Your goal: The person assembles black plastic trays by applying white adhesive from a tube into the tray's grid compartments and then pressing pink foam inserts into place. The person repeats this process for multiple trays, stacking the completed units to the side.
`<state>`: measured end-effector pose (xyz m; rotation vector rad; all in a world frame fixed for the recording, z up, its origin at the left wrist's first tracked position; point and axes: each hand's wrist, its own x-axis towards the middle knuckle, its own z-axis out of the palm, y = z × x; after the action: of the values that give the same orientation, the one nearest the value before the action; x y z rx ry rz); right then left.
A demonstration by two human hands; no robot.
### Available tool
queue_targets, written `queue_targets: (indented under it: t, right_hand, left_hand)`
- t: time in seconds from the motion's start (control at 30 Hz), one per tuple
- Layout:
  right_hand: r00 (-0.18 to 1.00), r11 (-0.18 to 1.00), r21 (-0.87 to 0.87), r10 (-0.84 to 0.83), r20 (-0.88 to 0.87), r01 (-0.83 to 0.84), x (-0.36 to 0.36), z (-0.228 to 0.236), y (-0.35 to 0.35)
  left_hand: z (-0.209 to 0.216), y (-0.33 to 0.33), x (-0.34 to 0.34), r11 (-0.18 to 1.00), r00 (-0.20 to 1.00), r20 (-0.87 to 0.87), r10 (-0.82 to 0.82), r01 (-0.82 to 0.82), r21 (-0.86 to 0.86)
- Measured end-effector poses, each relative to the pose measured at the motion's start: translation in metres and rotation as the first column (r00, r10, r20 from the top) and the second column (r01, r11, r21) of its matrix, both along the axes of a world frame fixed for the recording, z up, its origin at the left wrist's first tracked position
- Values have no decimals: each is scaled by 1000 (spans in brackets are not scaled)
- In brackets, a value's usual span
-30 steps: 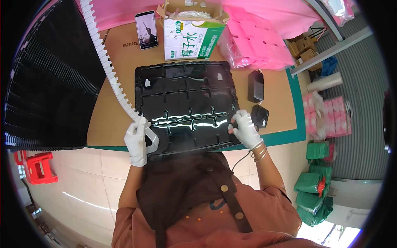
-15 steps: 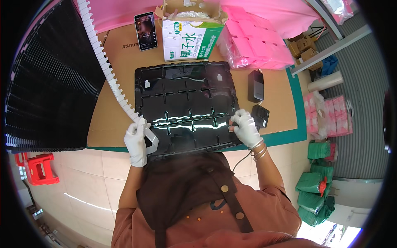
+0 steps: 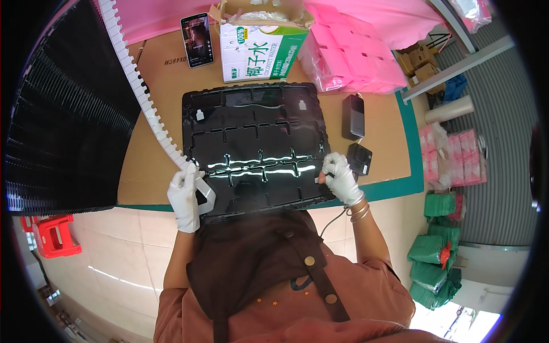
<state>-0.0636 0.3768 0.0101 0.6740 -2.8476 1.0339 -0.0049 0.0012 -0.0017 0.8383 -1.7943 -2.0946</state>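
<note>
- The black tray (image 3: 257, 140) lies on the brown-covered bench (image 3: 157, 86) in front of the person, its near edge by the dark apron (image 3: 246, 246).
- Two small white stickers (image 3: 199, 115) sit on its far part, one toward each side; bright reflections cross its middle.
- The left hand (image 3: 184, 197), gloved in white, is at the tray's near left corner with its fingers curled in. It meets the lower end of a white notched strip (image 3: 140, 91); whether the fingers grip it, I cannot tell.
- A pale bent piece (image 3: 207, 197) shows just beside that hand, over the tray.
- The right hand (image 3: 342, 178), also gloved, is at the tray's right edge, fingers bent toward the thumb and some tips bare; whether anything is pinched there cannot be told.
- Just beyond it lies a small black box (image 3: 359, 159).
</note>
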Motion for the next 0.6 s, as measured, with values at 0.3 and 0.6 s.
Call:
queue_targets:
  t: [0.3,0.6]
  right_hand:
    - [981,979,60,-191,-47,193,9,-11,-11]
    - [999,997,67,-40,-25,42,9,5,-6]
  left_hand:
    - [-2,0,0,1000,1000,-24,7,-7,22]
    - [-6,-1,0,999,999,-34,0,1,32]
